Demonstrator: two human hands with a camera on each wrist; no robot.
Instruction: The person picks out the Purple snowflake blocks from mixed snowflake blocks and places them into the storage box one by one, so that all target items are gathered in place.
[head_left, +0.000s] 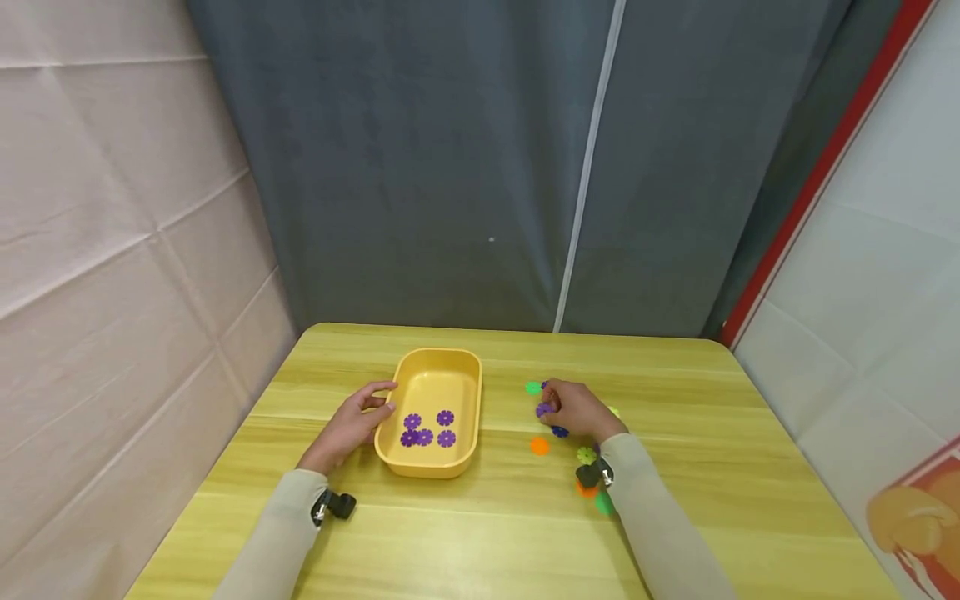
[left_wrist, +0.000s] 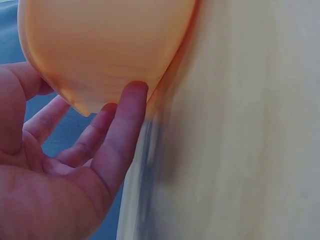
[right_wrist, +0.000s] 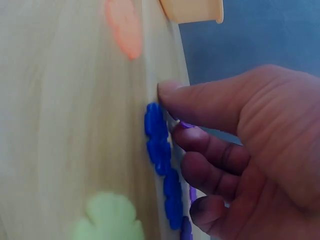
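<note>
A yellow tray (head_left: 467, 392) sits left of the table's centre with several purple flower discs (head_left: 424, 437) in it. My left hand (head_left: 384, 397) rests open against the tray's left wall. In the left wrist view its straight fingertips (left_wrist: 134, 92) touch the tray's outer side (left_wrist: 105, 45). My right hand (head_left: 549, 406) is to the right of the tray and pinches a purple disc (head_left: 543, 410) between thumb and fingers, low over the table. The right wrist view shows that purple disc (right_wrist: 186, 125) as a sliver under the thumb, with blue discs (right_wrist: 159, 137) beside it.
Loose discs lie around the right hand: green (head_left: 533, 387), blue (head_left: 559, 432), orange (head_left: 539, 446), yellow-green (head_left: 586, 455), and orange (head_left: 587, 491) and green (head_left: 604, 503) near the sleeve. Grey curtain hangs behind the wooden table (head_left: 675, 517); walls stand close on both sides.
</note>
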